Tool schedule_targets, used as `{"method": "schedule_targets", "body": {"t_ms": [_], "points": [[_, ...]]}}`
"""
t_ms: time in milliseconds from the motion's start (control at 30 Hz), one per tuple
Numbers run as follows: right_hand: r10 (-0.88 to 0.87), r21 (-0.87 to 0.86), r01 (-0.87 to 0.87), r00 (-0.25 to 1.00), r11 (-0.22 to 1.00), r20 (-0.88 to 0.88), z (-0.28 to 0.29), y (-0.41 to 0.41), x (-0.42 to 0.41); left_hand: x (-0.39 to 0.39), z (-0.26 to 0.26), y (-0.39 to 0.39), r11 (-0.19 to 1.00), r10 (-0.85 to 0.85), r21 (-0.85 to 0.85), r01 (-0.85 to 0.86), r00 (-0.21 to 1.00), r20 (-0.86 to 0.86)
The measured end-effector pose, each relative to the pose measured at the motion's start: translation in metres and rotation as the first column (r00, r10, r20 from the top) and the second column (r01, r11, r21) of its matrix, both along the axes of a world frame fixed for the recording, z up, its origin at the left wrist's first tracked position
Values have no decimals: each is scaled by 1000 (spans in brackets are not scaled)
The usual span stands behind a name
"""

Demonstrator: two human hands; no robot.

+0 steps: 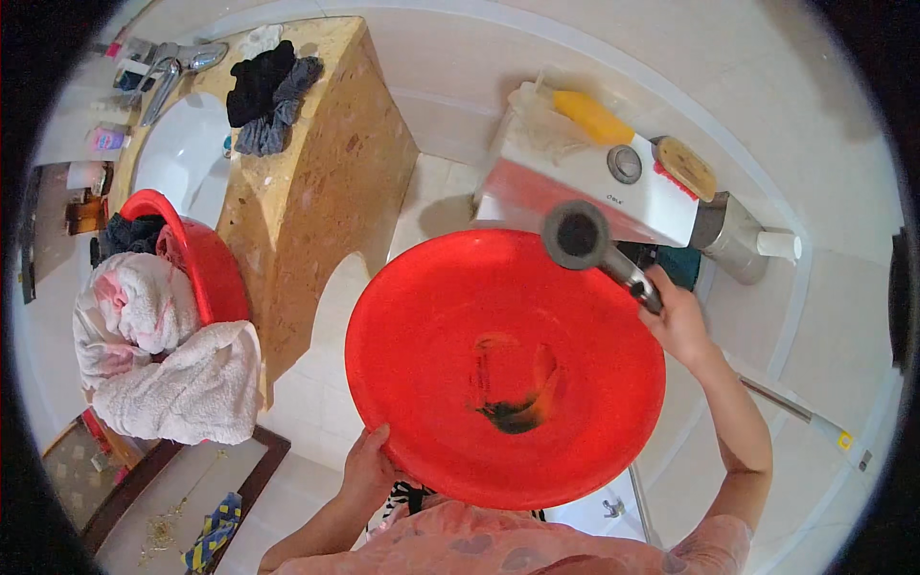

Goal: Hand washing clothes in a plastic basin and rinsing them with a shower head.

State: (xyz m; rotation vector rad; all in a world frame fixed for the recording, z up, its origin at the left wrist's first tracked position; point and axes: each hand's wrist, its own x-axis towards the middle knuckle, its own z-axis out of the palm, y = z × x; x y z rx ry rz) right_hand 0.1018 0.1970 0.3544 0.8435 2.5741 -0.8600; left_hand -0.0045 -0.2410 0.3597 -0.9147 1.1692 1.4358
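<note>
A large round red plastic basin [431, 309] is before me, tilted, with a dark patch low in its middle. My left hand [370, 463] grips the basin's rim at the lower left. In my right hand [675, 320] is the handle of a grey shower head [575, 233], held over the basin's upper right rim. Its round head overlaps the basin's edge and the front of the white toilet tank behind. Whether water is flowing I cannot tell.
A stone counter [345, 136] with a white sink [180, 162], a chrome faucet [169, 75] and dark cloths [269, 93] stands left. A red bucket [219, 273] holds towels [180, 381]. Behind the basin, the toilet tank [532, 154] carries a yellow bottle [593, 118] and a brush [686, 169].
</note>
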Motion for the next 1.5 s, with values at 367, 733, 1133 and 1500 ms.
{"method": "schedule_targets", "body": {"t_ms": [367, 733, 1133, 1500], "points": [[-404, -49, 410, 862, 911, -306, -43, -9, 132, 10, -6, -10, 999, -28, 38, 27, 999, 22], [-400, -220, 382, 916, 897, -39, -1, -52, 133, 29, -45, -2, 944, -322, -117, 307, 937, -136], [-416, -281, 405, 909, 870, 23, -36, -132, 222, 49, -122, -62, 860, -489, -267, 434, 850, -196], [-512, -152, 494, 850, 856, -120, -122, -183, 257, 77, -303, -123, 615, -697, -713, 336, 654, -293]]}}
